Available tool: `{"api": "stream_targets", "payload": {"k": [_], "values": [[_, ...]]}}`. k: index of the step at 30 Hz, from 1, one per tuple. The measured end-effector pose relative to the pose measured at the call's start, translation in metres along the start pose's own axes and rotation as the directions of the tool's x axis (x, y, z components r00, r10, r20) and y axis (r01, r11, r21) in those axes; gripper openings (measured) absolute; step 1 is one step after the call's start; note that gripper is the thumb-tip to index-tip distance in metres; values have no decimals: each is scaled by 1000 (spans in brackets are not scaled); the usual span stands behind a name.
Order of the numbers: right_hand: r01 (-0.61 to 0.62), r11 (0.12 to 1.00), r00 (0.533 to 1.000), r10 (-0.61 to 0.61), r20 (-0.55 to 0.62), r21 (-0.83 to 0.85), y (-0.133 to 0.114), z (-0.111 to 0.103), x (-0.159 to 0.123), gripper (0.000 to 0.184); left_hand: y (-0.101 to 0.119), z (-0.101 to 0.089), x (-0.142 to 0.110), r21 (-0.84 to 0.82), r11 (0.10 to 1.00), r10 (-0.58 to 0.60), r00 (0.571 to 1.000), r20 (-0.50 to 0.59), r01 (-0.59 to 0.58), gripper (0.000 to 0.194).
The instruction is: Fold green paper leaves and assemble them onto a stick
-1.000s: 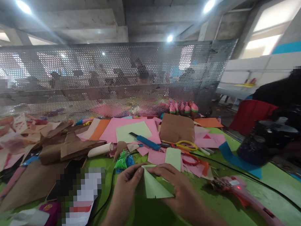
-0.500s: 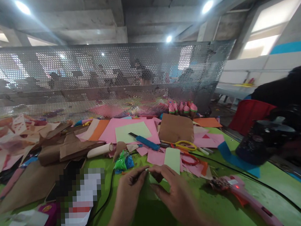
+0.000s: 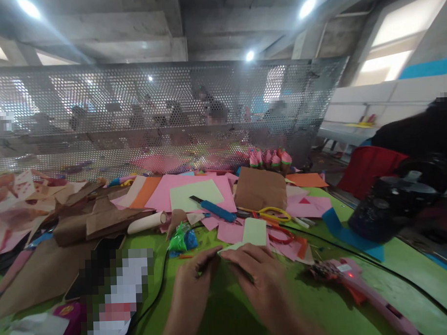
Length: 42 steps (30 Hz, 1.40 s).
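A small pale green paper piece (image 3: pixel 233 246) shows between my hands, low over the green table (image 3: pixel 221 314). My left hand (image 3: pixel 198 271) pinches its near-left end with the fingertips. From the other side my right hand (image 3: pixel 258 271) grips it, fingers curled and thumb below, hiding most of the paper. Just beyond my right hand lies a pale green paper card (image 3: pixel 255 227) with rounded corners. Beyond my left hand is a bright green and blue plastic wrapper (image 3: pixel 182 240).
A blue utility knife (image 3: pixel 217 210) lies on pink and pale green sheets. Yellow-handled scissors (image 3: pixel 274 213) are right of it. A pink glue gun (image 3: pixel 363 285) with a lit red light lies at right, near a dark jug (image 3: pixel 379 211). A perforated metal screen (image 3: pixel 152 116) stands behind.
My right hand has turned over the paper, its fingers now flatter and closer together. More of the paper's pale green edge shows beyond the fingertips.
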State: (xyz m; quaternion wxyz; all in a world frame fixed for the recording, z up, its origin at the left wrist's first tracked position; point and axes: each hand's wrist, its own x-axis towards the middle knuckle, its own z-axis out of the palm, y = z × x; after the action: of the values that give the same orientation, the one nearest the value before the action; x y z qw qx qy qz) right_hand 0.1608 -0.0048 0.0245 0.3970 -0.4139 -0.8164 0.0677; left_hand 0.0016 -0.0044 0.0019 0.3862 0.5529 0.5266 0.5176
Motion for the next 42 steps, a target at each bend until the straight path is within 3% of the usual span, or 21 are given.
{"api": "stream_targets", "payload": {"k": [6, 11, 21, 28, 32, 35, 39, 42], "values": [[-51, 999, 998, 52, 39, -9, -3, -2, 2, 28, -3, 0, -2, 74, 996, 51, 999, -6, -50, 28], [-113, 993, 992, 111, 56, 30, -2, -3, 4, 17, -2, 0, -5, 100, 985, 137, 990, 42, -141, 32], [-116, 993, 990, 117, 78, -8, -3, -3, 5, 11, -3, 2, -5, 74, 986, 149, 987, 53, -152, 27], [-163, 982, 979, 149, 143, 95, -6, -9, 6, 10, 4, -4, 1, -51, 998, 26, 1000, 0, -26, 16], [-224, 926, 973, 232, 11, 302, 5, -19, 10, 11, -1, -14, 5, -244, 959, -175, 978, -112, 144, 23], [-305, 854, 935, 353, -39, 422, 15, -25, 12, 17, -4, -18, 6, -426, 878, -295, 948, -120, 219, 28], [-450, 703, 883, 442, 157, 551, 17, -22, 13, 30, -2, -18, 6, -601, 753, -363, 931, -41, 267, 31], [-489, 672, 868, 438, 234, 557, 13, -17, 14, 32, 1, -16, 5, -679, 669, -390, 921, 26, 302, 30]]}}
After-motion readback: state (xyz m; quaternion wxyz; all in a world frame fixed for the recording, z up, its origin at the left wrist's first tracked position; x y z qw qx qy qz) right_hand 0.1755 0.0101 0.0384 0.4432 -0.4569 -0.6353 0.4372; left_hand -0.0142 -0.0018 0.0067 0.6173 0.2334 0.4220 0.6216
